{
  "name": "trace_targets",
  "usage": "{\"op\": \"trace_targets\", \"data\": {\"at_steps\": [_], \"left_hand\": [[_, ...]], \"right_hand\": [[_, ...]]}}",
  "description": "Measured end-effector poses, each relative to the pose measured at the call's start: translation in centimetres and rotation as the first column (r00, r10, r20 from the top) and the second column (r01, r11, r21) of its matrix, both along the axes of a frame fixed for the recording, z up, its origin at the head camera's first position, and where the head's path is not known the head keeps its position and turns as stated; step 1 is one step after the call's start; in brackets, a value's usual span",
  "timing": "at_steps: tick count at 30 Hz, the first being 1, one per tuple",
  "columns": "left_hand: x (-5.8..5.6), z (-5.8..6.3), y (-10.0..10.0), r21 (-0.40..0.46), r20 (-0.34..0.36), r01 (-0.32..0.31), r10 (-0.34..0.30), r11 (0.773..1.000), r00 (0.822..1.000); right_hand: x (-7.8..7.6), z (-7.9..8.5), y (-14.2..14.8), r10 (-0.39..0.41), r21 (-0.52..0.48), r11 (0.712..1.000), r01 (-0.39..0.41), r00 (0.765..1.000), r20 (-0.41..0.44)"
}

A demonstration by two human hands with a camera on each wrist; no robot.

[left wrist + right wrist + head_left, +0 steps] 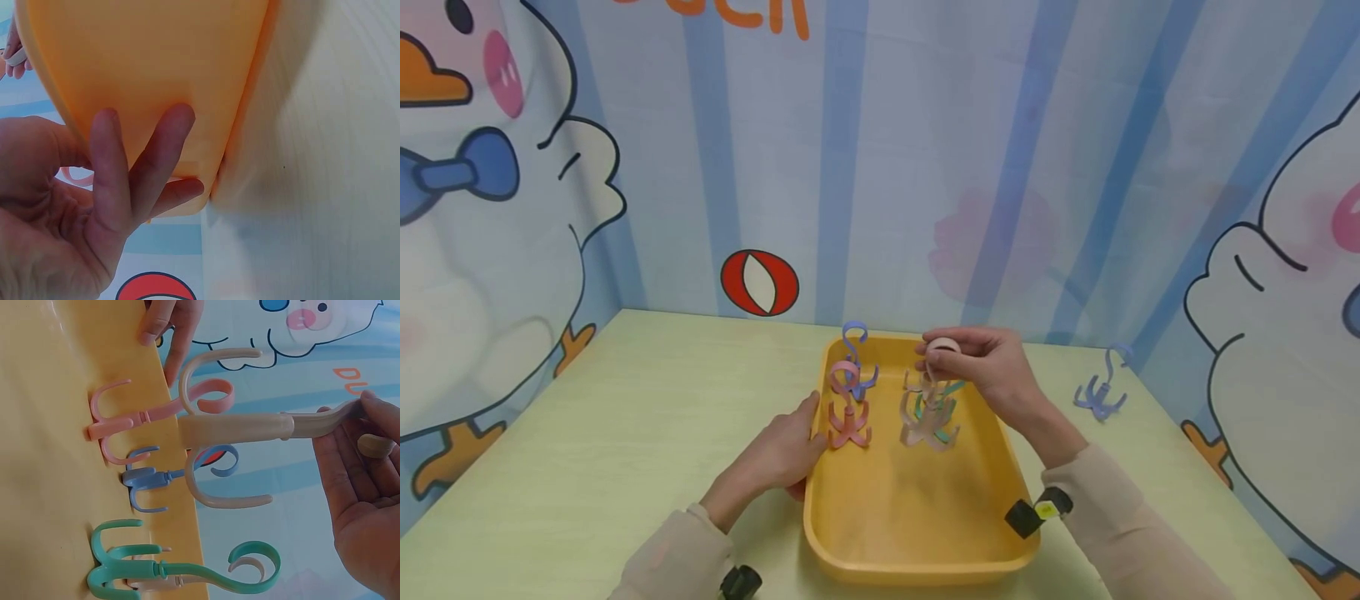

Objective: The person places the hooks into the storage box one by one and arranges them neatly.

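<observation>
In the head view my left hand (784, 443) grips the left rim of a yellow tray (917, 521). Its thumb goes over the rim while the fingers (164, 140) press the outer wall. My right hand (996, 375) holds a beige four-claw hanging hook (237, 429) by its curled top, claws hanging down over the tray. Inside the tray stand a pink claw hook (849, 427), a blue one (859, 379) behind it, and a green one (131, 569). Partly hidden behind the green is a pale pink hook (164, 583).
Another blue claw hook (1101, 398) stands on the pale table (700, 375), right of the tray. A striped cloth (887, 167) printed with cartoon ducks rises behind the table and at both sides.
</observation>
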State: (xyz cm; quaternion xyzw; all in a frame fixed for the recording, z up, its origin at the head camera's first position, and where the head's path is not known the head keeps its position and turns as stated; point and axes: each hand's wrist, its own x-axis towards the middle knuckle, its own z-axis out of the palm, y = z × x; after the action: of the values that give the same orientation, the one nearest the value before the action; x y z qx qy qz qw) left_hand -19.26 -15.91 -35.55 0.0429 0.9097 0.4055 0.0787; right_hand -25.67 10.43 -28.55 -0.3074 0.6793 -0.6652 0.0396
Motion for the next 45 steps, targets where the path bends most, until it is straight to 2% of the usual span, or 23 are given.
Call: {"op": "trace_targets", "data": {"at_steps": [7,14,24,34,45], "left_hand": [[0.0,-0.1,0.0,0.011,0.004,0.005,-0.005,1.0,1.0],[0.0,-0.1,0.0,0.01,0.001,0.004,-0.004,1.0,1.0],[0.1,-0.1,-0.1,0.008,-0.014,0.008,-0.008,1.0,1.0],[0.0,-0.1,-0.1,0.022,-0.001,0.0,0.0,1.0,1.0],[0.0,0.0,-0.1,0.036,0.004,0.011,-0.011,0.999,1.0]], "right_hand": [[0.1,-0.4,-0.5,0.014,-0.002,1.0,-0.014,1.0,-0.011],[0.2,-1.0,-1.1,0.02,-0.004,1.0,-0.02,1.0,0.017],[0.5,-1.8,-1.9,0.03,0.037,0.999,-0.03,1.0,-0.008],[0.6,-2.3,-2.6,0.058,0.02,0.998,-0.058,0.998,0.007],[0.7,-3.0,-3.1,0.07,0.04,0.997,-0.069,0.997,-0.019]]}}
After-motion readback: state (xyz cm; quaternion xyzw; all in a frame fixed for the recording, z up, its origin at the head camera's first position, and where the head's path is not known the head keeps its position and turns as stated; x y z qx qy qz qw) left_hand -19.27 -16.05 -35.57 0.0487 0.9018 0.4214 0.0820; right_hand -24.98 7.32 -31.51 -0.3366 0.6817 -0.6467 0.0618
